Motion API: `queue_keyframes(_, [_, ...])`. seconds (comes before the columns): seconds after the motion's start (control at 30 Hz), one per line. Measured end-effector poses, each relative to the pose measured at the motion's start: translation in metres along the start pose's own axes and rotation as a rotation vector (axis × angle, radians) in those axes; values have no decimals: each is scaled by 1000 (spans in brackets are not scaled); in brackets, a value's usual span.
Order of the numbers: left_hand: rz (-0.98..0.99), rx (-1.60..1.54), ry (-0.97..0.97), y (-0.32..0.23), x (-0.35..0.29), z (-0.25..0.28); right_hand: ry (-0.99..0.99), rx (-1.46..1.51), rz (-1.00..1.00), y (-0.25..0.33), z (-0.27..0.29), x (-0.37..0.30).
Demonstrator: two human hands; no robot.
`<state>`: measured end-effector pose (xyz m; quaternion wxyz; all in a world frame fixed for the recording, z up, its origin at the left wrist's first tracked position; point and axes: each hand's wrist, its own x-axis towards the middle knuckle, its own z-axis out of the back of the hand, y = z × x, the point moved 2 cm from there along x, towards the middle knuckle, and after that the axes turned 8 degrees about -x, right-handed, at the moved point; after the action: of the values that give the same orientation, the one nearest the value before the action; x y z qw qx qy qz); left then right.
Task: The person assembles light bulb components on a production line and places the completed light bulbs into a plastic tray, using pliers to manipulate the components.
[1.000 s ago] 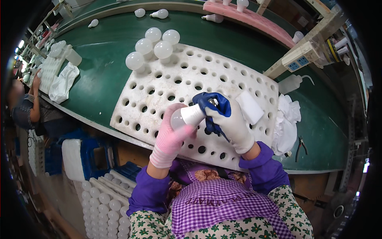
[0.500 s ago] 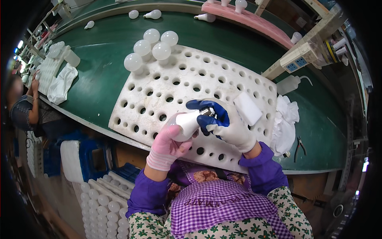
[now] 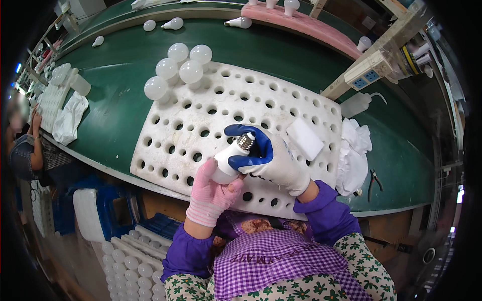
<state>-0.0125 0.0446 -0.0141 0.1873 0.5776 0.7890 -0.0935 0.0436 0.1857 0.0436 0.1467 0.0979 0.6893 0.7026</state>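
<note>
Grips the light bulb [image 3: 225, 154] by its globe [image 3: 222, 175] in the left hand [image 3: 212, 189], tilted above the perforated foam board [image 3: 161, 134]; curves the spread right hand [image 3: 282, 163] around the screw base [image 3: 245, 142], possibly without contact; risks dropping the bulb onto the board if pinched too loosely.

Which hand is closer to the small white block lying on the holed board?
The right. The right hand is just left of the white block; the left hand is farther off to the left, at the rounded end of the bulb.
</note>
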Motion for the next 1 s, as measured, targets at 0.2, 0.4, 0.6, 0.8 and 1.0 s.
queue_keyframes(0.2, [22, -110, -103, -3, 3, -4, 31, 123, -55, -9, 18, 2])
queue_keyframes(0.4, [193, -209, 27, -4, 6, -2, 55, 143, -190, -3, 18, 9])
queue_keyframes(0.6, [244, -270, 49, -5, 7, 3, 20, -36, -96, -4, 16, 15])
queue_keyframes(0.8, [-504, 928, -100, -13, 2, 2, -70, -7, -59, -17, 19, 13])
queue_keyframes(1.0, [-1006, 1412, -80, -21, -5, -7, -3, 150, -166, -6, 7, 21])
